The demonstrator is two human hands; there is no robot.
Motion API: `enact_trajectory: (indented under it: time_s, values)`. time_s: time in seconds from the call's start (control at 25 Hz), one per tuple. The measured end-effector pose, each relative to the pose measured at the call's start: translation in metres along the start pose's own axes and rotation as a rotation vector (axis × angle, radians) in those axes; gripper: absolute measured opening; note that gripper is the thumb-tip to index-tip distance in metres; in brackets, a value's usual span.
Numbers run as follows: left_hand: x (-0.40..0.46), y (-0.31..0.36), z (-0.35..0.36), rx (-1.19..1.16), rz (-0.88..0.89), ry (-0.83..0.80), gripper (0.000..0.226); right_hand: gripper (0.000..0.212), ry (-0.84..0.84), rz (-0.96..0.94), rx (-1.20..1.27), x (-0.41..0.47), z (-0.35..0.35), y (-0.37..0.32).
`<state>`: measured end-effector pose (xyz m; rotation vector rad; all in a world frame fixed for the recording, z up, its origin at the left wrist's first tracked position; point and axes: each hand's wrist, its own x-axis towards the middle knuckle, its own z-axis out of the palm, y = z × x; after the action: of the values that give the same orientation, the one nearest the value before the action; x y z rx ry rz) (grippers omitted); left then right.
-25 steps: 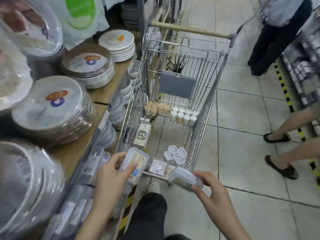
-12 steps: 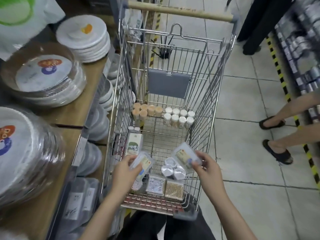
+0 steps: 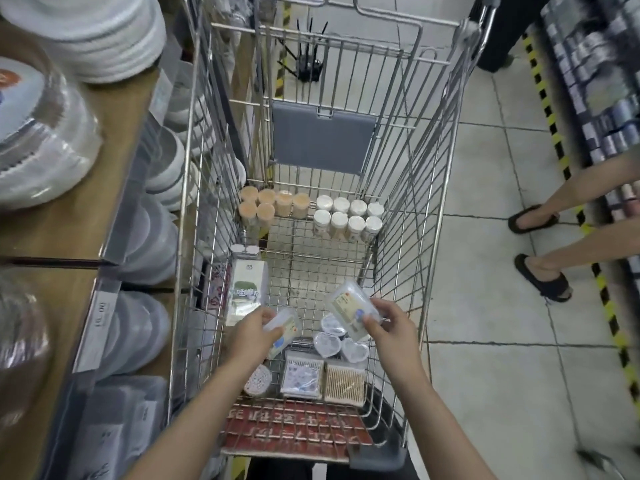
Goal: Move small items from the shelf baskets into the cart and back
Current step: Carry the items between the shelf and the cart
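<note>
Both my hands are inside the wire cart (image 3: 412,216), low over its near end. My left hand (image 3: 254,336) grips a small clear plastic box (image 3: 285,327) with a printed label. My right hand (image 3: 389,327) holds a second clear box (image 3: 349,308) of the same kind, tilted up. Under them lie heart-shaped clear boxes (image 3: 327,342), a box of cotton swabs (image 3: 344,381), a patterned packet (image 3: 301,375) and a round tub (image 3: 258,379). A green-and-white pack (image 3: 244,289) leans at the cart's left side.
Orange-topped jars (image 3: 270,204) and white-lidded jars (image 3: 348,216) stand at the cart's far end. The shelf (image 3: 86,209) on the left carries stacked plates (image 3: 93,32). A bystander's sandalled feet (image 3: 540,277) stand on the tiled floor at right.
Both hands carried their boxes from outside the cart's near end over the rim and down inside it. The view has tilted down over the cart.
</note>
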<state>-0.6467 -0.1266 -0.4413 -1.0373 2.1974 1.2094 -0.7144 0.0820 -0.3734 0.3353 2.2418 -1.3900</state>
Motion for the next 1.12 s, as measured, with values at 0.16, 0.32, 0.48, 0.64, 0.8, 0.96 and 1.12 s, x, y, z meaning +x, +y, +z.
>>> enact_trajectory:
  time_s: [0.16, 0.32, 0.48, 0.64, 0.8, 0.96, 1.12]
  values:
    - [0.025, -0.015, 0.013, 0.063, -0.015, -0.042, 0.024, 0.022, 0.047, 0.071, 0.030, 0.014, 0.012, 0.021]
    - [0.050, -0.023, 0.032, 0.090, 0.012, -0.117, 0.039, 0.027, 0.043, 0.113, -0.002, 0.029, 0.028, 0.042]
    - [0.073, -0.033, 0.047, 0.184, 0.065, -0.174, 0.042, 0.026, 0.005, 0.092, -0.034, 0.039, 0.043, 0.061]
    - [0.093, -0.046, 0.065, 0.276, 0.110, -0.233, 0.042, 0.027, -0.030, 0.088, -0.078, 0.053, 0.062, 0.074]
    - [0.106, -0.064, 0.082, 0.233, 0.082, -0.311, 0.042, 0.029, -0.059, 0.051, -0.163, 0.073, 0.082, 0.081]
    - [0.114, -0.082, 0.093, 0.072, 0.022, -0.290, 0.031, 0.030, -0.164, 0.014, -0.295, 0.092, 0.101, 0.080]
    - [0.114, -0.087, 0.090, -0.258, -0.164, -0.268, 0.036, 0.031, -0.332, -0.034, -0.493, 0.108, 0.119, 0.086]
